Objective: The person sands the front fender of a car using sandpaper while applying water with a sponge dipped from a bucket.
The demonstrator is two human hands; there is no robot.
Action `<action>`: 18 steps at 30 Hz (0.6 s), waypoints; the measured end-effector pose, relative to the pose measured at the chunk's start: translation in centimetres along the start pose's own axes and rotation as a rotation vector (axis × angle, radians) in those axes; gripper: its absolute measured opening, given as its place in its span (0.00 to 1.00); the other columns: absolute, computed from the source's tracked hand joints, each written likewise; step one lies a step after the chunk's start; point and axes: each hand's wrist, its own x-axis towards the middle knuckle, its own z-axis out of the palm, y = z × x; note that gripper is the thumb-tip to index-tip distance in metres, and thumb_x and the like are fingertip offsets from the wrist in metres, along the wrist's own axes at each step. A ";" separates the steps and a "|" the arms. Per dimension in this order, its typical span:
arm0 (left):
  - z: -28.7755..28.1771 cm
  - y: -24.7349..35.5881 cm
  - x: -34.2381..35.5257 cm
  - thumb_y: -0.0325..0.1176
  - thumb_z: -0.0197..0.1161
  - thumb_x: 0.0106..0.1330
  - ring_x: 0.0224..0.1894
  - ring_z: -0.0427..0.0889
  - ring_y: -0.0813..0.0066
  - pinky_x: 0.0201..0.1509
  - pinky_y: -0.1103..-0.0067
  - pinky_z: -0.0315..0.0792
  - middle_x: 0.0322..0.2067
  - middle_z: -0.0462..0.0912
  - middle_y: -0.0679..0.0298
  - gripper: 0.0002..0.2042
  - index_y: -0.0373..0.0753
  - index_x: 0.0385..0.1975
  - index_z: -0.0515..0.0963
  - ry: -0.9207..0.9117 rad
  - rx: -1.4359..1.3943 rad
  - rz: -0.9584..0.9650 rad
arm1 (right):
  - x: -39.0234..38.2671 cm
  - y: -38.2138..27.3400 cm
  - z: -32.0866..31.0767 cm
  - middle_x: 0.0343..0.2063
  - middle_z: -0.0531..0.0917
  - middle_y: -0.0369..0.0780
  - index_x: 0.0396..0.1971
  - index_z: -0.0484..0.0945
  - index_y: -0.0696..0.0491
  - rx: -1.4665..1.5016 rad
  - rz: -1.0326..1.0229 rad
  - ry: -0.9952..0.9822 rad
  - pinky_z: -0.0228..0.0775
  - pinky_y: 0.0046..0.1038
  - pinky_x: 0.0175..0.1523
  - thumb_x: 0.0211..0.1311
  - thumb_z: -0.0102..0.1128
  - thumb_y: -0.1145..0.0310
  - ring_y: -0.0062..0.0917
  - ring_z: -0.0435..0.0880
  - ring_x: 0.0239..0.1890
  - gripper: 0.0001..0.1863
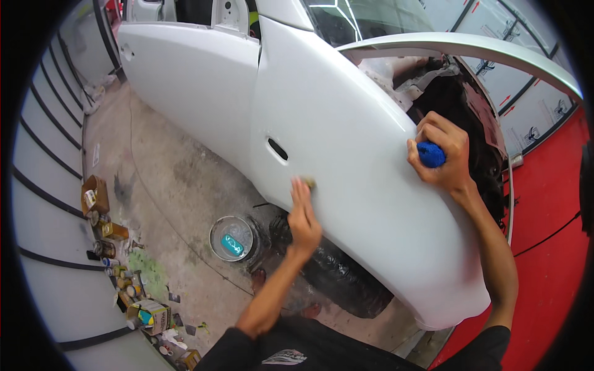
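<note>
A white car fender [346, 142] curves across the middle, with a small dark slot in its side. My left hand [303, 216] lies on its lower side, fingers straight and close together, over a small tan sanding pad [310, 183] that shows only at the fingertips. Up at the fender's top edge, beside the engine bay, my right hand [448, 151] is closed around a bunched blue sponge [431, 154]. Its lower fingers' hold is partly hidden. The fender surface looks smooth and dull near both hands.
Below the fender stands a round bucket [213, 241] of cloudy water with a teal block [232, 245] in it. A black-wrapped wheel [346, 281] sits beside it. The raised bonnet [495, 46] arches overhead. Cans and boxes [151, 315] line the left wall; a thin cable crosses the floor.
</note>
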 end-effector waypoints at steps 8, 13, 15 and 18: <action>-0.3 -0.8 2.9 0.20 0.40 0.78 0.75 0.62 0.41 0.79 0.56 0.55 0.70 0.65 0.36 0.20 0.20 0.66 0.69 0.067 0.018 -0.101 | -0.2 -0.2 0.0 0.23 0.75 0.40 0.18 0.73 0.55 0.024 0.045 -0.026 0.70 0.30 0.29 0.45 0.71 0.74 0.35 0.78 0.23 0.11; 0.5 -0.5 -2.1 0.19 0.43 0.76 0.74 0.61 0.35 0.77 0.56 0.60 0.67 0.66 0.29 0.21 0.21 0.66 0.68 -0.010 -0.023 0.077 | 0.3 -0.1 -0.2 0.23 0.75 0.41 0.18 0.72 0.55 0.009 0.031 -0.009 0.70 0.30 0.29 0.45 0.71 0.74 0.35 0.78 0.23 0.12; 0.5 -0.8 -0.9 0.20 0.43 0.77 0.74 0.61 0.37 0.77 0.57 0.60 0.69 0.65 0.32 0.20 0.21 0.66 0.69 0.025 -0.024 0.030 | 0.2 -0.3 -0.2 0.23 0.75 0.41 0.18 0.72 0.55 0.007 0.011 -0.025 0.70 0.30 0.29 0.44 0.71 0.74 0.35 0.78 0.23 0.12; 0.8 -1.0 2.5 0.21 0.43 0.78 0.76 0.60 0.40 0.78 0.60 0.59 0.71 0.63 0.36 0.20 0.21 0.67 0.67 0.128 -0.114 -0.027 | 0.2 -0.4 -0.1 0.23 0.75 0.40 0.18 0.73 0.55 -0.004 0.016 -0.026 0.70 0.30 0.29 0.44 0.71 0.74 0.34 0.78 0.23 0.12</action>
